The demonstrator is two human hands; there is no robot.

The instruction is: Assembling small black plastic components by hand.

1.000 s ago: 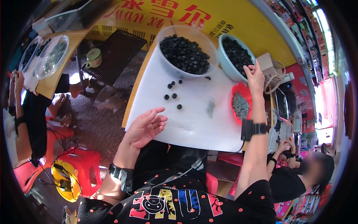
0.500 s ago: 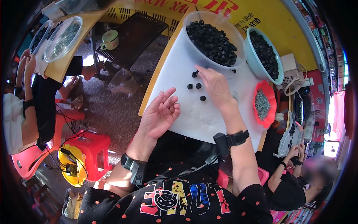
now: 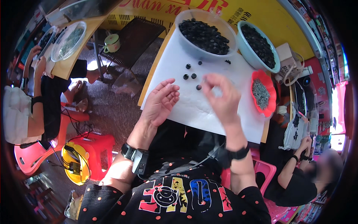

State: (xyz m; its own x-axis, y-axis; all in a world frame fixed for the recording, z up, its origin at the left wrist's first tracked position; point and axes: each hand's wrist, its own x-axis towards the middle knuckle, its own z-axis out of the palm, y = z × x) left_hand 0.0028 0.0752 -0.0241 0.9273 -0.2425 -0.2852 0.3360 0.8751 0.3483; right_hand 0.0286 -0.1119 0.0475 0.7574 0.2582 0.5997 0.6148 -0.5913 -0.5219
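Observation:
Palm up over the left side of the white-covered table (image 3: 164, 67), my left hand (image 3: 161, 102) has its fingers loosely bent, and nothing shows in the palm. My right hand (image 3: 223, 98) is over the middle of the table, thumb and forefinger curved toward each other. Motion smears its fingers, so I cannot make out whether anything is between them. Several small round black pieces (image 3: 194, 76) lie loose between the hands and a large clear tub (image 3: 179, 44). That tub holds a heap of similar black pieces (image 3: 204, 36).
Right of the tub stands a pale blue basin (image 3: 276, 68) of black pieces. A red scalloped dish (image 3: 273, 98) holds small grey metal parts (image 3: 260, 94). Co-workers sit at left and right. A dark stand with a lidded mug (image 3: 112, 43) is beyond the left table edge.
My right hand has drawn back toward me from the loose pieces, uncovering one near the tub. My left hand stays almost in place. The whole view has shifted slightly.

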